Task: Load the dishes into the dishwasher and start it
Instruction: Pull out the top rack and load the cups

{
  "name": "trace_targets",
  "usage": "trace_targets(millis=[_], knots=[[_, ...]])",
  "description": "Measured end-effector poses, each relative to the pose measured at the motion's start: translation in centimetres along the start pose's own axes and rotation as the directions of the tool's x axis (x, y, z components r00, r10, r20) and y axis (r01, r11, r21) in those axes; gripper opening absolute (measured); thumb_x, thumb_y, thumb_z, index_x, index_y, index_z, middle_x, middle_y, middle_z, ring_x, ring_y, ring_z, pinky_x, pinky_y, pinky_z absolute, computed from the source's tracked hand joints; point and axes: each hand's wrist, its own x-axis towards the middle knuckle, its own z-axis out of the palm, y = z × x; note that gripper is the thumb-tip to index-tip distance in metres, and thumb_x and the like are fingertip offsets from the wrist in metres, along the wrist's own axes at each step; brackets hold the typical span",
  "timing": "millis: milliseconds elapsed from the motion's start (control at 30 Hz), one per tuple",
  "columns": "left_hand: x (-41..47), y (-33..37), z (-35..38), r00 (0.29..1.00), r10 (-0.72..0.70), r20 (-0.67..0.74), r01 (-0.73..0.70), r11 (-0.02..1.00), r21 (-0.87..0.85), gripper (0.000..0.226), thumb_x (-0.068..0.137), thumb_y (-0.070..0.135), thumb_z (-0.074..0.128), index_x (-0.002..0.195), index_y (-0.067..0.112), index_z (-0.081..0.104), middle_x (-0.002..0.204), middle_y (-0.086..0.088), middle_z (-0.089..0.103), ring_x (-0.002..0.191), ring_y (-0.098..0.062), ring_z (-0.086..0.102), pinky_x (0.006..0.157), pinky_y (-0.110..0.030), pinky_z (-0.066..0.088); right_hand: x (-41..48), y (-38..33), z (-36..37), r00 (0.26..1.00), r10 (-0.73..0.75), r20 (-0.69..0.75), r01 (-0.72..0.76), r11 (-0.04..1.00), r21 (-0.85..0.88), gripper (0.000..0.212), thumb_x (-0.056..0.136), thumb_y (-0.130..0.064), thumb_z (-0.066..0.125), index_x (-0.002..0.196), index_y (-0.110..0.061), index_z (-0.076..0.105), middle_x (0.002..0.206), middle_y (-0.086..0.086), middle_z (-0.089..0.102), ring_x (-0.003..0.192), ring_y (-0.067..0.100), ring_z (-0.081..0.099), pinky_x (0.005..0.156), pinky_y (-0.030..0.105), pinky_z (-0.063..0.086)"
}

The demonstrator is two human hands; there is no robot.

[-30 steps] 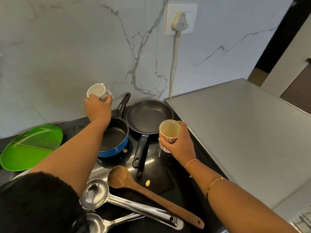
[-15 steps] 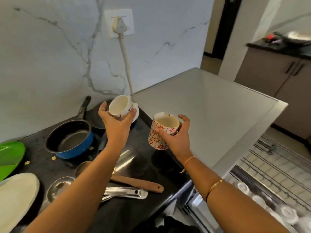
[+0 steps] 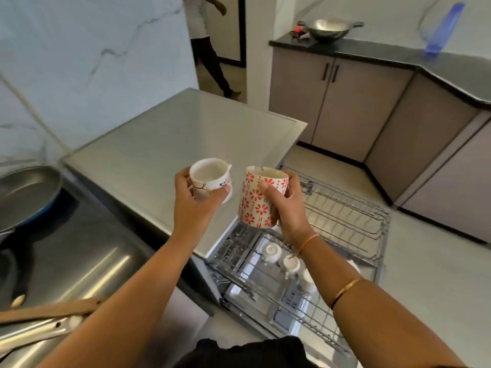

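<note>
We hold 2 cups above the near corner of the grey dishwasher top (image 3: 170, 144). Our left hand (image 3: 195, 205) grasps a white cup (image 3: 210, 179) with a dark branch pattern, thumb pressed to its front, mouth tilted toward us and empty. Our right hand (image 3: 284, 208) grips a taller cream mug with red flowers (image 3: 259, 200), fingers wrapped round its right side, thumb across the front. The 2 cups sit just beside each other, apart by a narrow gap.

Below the mug, the dishwasher rack (image 3: 345, 224) is pulled out over the pale floor. In its near part we see 3 small white cups (image 3: 271, 252) close together, partly hidden by our right forearm; the far part of the wire rack is bare.

On the dark counter (image 3: 79, 251) to the left lie a blue-sided pan (image 3: 26, 192), a wooden spoon handle (image 3: 50, 310) and a steel handle (image 3: 39, 333) beside it. A steel wok (image 3: 330, 29) stands on the far counter.
</note>
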Motion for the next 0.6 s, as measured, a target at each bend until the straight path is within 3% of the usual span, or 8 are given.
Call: trace_targets(millis=[167, 300, 400, 500, 600], knots=[[-1.9, -1.1, 8.1, 0.985, -0.031, 0.171, 0.012, 0.993, 0.117, 0.057, 0.070, 0.024, 0.081, 0.105, 0.044, 0.040, 0.103, 0.022, 0.055, 0.090, 0.007, 0.056, 0.065, -0.004, 0.044, 1.2, -0.2, -10.0, 0.989, 0.146, 0.022, -0.146, 0.989, 0.001, 0.039, 0.075, -0.032, 0.072, 0.104, -0.022, 0.047, 0.102, 0.010, 0.063, 0.092, 0.028, 0.065, 0.081, 0.046, 0.056], [-3.0, -3.3, 12.6, 0.964, -0.139, 0.227, 0.094, 0.976, 0.198, 0.055, 0.066, 0.034, 0.083, 0.105, 0.041, 0.045, 0.105, 0.016, 0.058, 0.091, -0.001, 0.059, 0.074, -0.022, 0.051, 2.5, 1.3, -15.7, 0.954, 0.298, -0.023, -0.298, 0.955, -0.001, 0.055, 0.077, -0.046, 0.068, 0.115, -0.012, 0.048, 0.109, 0.017, 0.063, 0.095, 0.031, 0.066, 0.081, 0.045, 0.056], [-3.2, -5.4, 14.6, 0.940, -0.256, 0.224, 0.194, 0.945, 0.265, 0.064, 0.057, 0.047, 0.084, 0.110, 0.038, 0.049, 0.105, 0.010, 0.060, 0.093, -0.012, 0.062, 0.081, -0.037, 0.055, 3.3, 3.2, -18.8, 0.879, 0.478, 0.005, -0.477, 0.876, 0.073, 0.065, 0.077, -0.054, 0.063, 0.125, -0.012, 0.051, 0.115, 0.020, 0.064, 0.103, 0.037, 0.064, 0.090, 0.053, 0.051], [-2.9, -7.2, 15.4, 0.913, -0.340, 0.224, 0.245, 0.899, 0.364, 0.068, 0.064, 0.036, 0.084, 0.121, 0.025, 0.049, 0.106, 0.004, 0.058, 0.090, -0.013, 0.059, 0.077, -0.031, 0.052, 3.6, 4.5, -21.1, 0.763, 0.644, 0.058, -0.643, 0.744, 0.181, 0.053, 0.085, -0.049, 0.058, 0.121, -0.011, 0.053, 0.111, 0.018, 0.065, 0.100, 0.034, 0.064, 0.087, 0.049, 0.051], [-2.1, -9.2, 16.0, 0.878, -0.421, 0.228, 0.269, 0.828, 0.493, 0.074, 0.064, 0.036, 0.084, 0.125, 0.019, 0.045, 0.111, 0.001, 0.054, 0.097, -0.016, 0.055, 0.076, -0.028, 0.047, 4.5, 6.0, -22.6, 0.660, 0.748, 0.075, -0.750, 0.651, 0.116, 0.039, 0.090, -0.032, 0.056, 0.120, -0.007, 0.052, 0.110, 0.017, 0.064, 0.101, 0.032, 0.062, 0.086, 0.046, 0.050]])
